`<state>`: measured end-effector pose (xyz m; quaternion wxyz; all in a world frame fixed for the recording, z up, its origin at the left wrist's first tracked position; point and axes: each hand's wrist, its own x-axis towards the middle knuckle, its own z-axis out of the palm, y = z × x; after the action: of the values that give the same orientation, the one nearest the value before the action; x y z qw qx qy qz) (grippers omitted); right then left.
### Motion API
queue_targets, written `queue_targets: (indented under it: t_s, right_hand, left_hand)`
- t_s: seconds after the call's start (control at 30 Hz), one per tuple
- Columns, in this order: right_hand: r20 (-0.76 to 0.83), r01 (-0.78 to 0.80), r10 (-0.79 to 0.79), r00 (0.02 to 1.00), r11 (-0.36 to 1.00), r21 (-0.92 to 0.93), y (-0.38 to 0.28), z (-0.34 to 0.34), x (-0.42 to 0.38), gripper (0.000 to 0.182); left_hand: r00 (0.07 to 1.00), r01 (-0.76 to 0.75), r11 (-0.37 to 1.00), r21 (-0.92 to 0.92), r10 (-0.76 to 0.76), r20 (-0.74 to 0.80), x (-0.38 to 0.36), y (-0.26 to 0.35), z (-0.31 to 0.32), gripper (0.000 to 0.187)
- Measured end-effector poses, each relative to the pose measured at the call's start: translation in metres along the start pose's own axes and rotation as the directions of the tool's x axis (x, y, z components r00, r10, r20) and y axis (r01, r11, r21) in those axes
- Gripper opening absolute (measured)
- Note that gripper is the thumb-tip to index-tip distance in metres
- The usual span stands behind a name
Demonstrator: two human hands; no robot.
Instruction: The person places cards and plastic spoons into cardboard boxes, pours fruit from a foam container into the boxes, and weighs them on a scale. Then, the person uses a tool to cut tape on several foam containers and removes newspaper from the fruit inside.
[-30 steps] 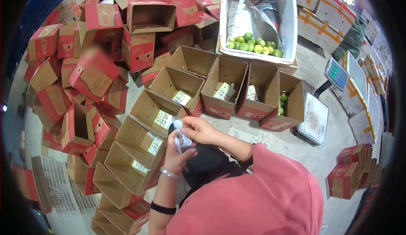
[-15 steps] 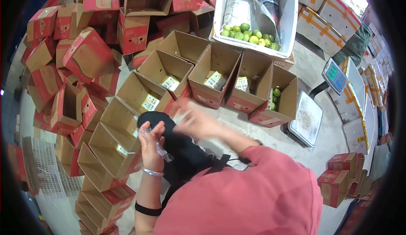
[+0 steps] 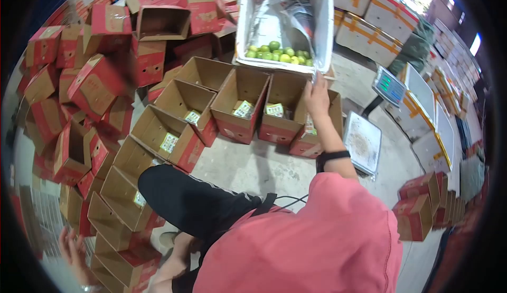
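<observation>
My right hand (image 3: 317, 98) is stretched forward, over the open cardboard box (image 3: 334, 111) at the right end of the row. Its fingers are drawn together at the lower right corner of the white foam box (image 3: 324, 39); a thin pale strip shows at their tips, too small to name. Green and yellow-green limes (image 3: 274, 55) lie in the foam box beside crumpled newspaper (image 3: 301, 16). Low at the left edge, my left hand (image 3: 74, 253) has its fingers spread with nothing in them, near a white plastic crate (image 3: 39, 221).
Open cardboard boxes (image 3: 203, 74) curve around my knee (image 3: 177, 192), several with sticker sheets (image 3: 169, 142) inside. Red cartons (image 3: 97, 84) are heaped at left. A scale (image 3: 363, 142) with a lit display (image 3: 390, 86) stands right, before taped foam boxes (image 3: 369, 37).
My hands have parted: the right reached forward to the foam box, the left dropped to the lower left. Clear plastic at my left hand is gone from it. The view has shifted.
</observation>
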<state>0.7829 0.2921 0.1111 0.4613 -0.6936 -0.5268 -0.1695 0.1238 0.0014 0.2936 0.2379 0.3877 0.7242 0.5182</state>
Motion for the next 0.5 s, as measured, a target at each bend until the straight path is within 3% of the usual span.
queue_targets:
  t_s: [0.03, 0.07, 0.13, 0.17, 0.2, 0.3, 0.33, 0.37, 0.4, 0.5]
  right_hand:
    - [0.355, -0.255, 0.357, 0.864, 0.919, -0.301, 0.042, -0.01, -0.009, 0.049]
    - [0.429, -0.356, 0.55, 0.717, 0.817, -0.453, 0.069, -0.023, -0.031, 0.055]
    - [0.381, -0.421, 0.561, 0.735, 0.818, -0.393, 0.117, -0.039, -0.093, 0.062]
    - [0.415, -0.457, 0.658, 0.629, 0.744, -0.487, 0.11, -0.062, -0.108, 0.064]
    - [0.43, -0.456, 0.683, 0.591, 0.722, -0.52, 0.128, -0.072, -0.135, 0.057]
    - [0.529, -0.675, 0.846, 0.059, 0.424, -0.603, 0.112, -0.141, -0.138, 0.042]
    - [0.637, -0.475, 0.748, 0.185, 0.636, -0.608, 0.156, -0.161, -0.128, 0.035]
    - [0.724, -0.191, 0.617, 0.31, 0.786, -0.588, 0.194, -0.181, -0.116, 0.028]
    - [0.78, 0.093, 0.467, 0.417, 0.832, -0.548, 0.233, -0.201, -0.105, 0.022]
    - [0.665, 0.354, 0.356, 0.657, 0.633, -0.688, 0.207, -0.298, 0.0, 0.015]
  left_hand:
    - [0.996, -0.002, 1.0, 0.012, 0.003, -0.085, 0.002, 0.001, -0.021, 0.047]
    - [0.997, -0.037, 0.998, 0.043, 0.04, -0.068, -0.012, 0.028, -0.018, 0.035]
    - [0.994, 0.015, 0.995, 0.101, -0.004, -0.107, -0.004, 0.027, -0.03, 0.035]
    - [0.992, 0.043, 0.99, 0.135, -0.026, -0.122, -0.001, 0.02, -0.037, 0.035]
    - [0.998, 0.039, 0.999, -0.037, -0.041, -0.053, 0.016, -0.003, -0.051, 0.031]
    - [0.989, -0.147, 0.921, 0.36, 0.126, 0.08, 0.051, -0.024, -0.038, 0.025]
    - [0.979, -0.003, 0.994, -0.109, 0.026, 0.204, 0.097, -0.057, -0.045, 0.044]
    - [0.96, -0.012, 0.992, -0.127, 0.047, 0.277, 0.126, -0.093, -0.062, 0.043]
    - [0.934, -0.019, 0.99, -0.142, 0.069, 0.351, 0.137, -0.087, -0.048, 0.041]
    - [0.882, -0.023, 0.98, -0.199, 0.114, 0.458, 0.163, -0.075, -0.003, 0.037]
